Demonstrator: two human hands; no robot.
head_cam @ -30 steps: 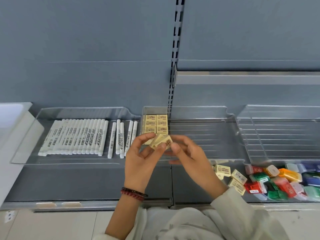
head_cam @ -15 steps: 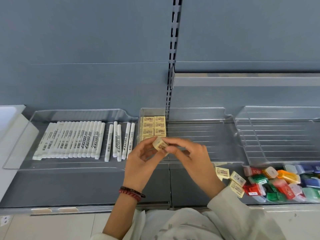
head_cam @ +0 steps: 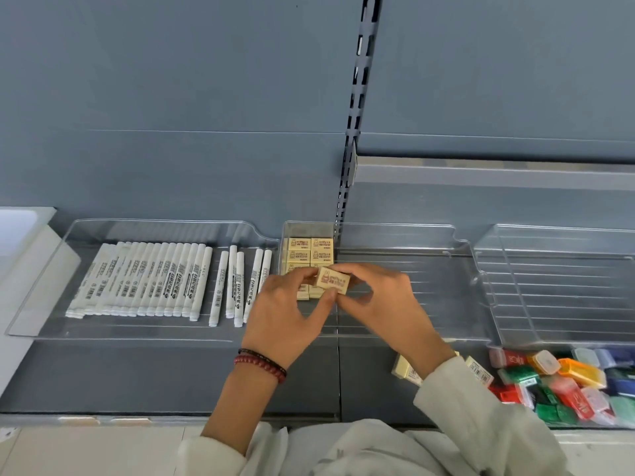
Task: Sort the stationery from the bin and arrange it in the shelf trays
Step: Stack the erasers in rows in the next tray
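Both hands met over the near-left part of a clear plastic shelf tray (head_cam: 412, 333). The left hand (head_cam: 281, 314) and the right hand (head_cam: 385, 304) each pinched one end of a small cream rectangular eraser (head_cam: 333, 280), holding it between them slightly tilted, with its printed label facing up.

Just beyond the hands, in that tray's far-left corner, lay a neat block of matching cream erasers (head_cam: 311, 250) in two columns. The held one hovered over the block's near rows; whether it touched them could not be told.

Left of the left hand sat another clear plastic tray (head_cam: 137, 336) of white marker pens (head_cam: 154, 280) lying side by side, with a tight row farthest from the hand and five looser ones nearer it. Dark and red bead bracelets (head_cam: 261, 362) circled the left wrist.

Beside the right wrist, on the grey shelf (head_cam: 137, 372), lay loose cream erasers (head_cam: 405, 369). Farther right was a heap of small coloured plastic boxes (head_cam: 567, 383), and beyond that heap stood a third clear tray (head_cam: 567, 304).
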